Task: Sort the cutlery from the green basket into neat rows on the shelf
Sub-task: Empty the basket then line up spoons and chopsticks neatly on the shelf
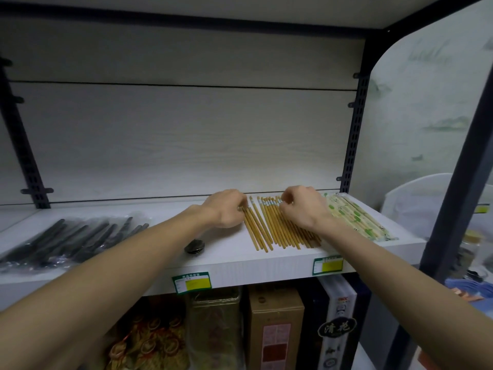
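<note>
On white shelf (218,265), mid-right: bamboo chopsticks (277,228) in a row, long axes running front-to-back, tips toward back wall. L hand (226,209) pinches far ends of a small loose group at row's left edge; R hand (301,206) fingers curled onto far ends of main bunch, whether gripping can't tell. Gap betw. groups lies nearer L hand. Green basket not in view. Wrapped chopsticks (354,220) just right; black cutlery (72,239) far left.

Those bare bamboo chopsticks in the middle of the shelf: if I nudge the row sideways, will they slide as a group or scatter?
The bamboo chopsticks are loose, thin and straight, so they probably stay stiff but shift one by one. They look slender and likely light, so a small push from the left hand may skew several. The shelf looks smooth, so they could slip toward its front edge.
</note>
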### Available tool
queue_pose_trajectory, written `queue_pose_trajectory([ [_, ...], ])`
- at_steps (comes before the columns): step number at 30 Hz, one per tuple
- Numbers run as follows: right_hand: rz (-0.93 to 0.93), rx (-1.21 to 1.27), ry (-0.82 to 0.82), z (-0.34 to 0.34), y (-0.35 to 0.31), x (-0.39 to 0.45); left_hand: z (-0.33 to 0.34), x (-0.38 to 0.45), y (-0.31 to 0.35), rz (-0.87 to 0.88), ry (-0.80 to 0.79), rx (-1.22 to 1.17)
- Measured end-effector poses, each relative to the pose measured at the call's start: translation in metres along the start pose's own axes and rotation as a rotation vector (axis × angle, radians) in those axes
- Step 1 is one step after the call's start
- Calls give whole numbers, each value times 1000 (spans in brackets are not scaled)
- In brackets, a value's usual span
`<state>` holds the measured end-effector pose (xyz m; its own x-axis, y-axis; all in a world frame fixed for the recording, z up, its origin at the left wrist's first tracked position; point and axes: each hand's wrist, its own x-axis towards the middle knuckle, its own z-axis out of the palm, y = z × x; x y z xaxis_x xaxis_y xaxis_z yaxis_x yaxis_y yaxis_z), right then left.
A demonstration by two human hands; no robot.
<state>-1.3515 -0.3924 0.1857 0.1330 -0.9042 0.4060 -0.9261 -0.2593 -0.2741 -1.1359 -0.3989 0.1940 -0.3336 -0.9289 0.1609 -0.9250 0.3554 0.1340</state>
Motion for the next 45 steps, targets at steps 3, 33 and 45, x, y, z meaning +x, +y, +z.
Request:
queue_pose_trajectory([
  [3,202,38,-126,-15,9,10,4,6,4,-112,-54,21],
  [33,328,455,-619,-3,16,66,-2,55,44,-634,-148,-708],
  [45,262,402,-636,5,12,69,-1,60,48,-640,-128,-565],
])
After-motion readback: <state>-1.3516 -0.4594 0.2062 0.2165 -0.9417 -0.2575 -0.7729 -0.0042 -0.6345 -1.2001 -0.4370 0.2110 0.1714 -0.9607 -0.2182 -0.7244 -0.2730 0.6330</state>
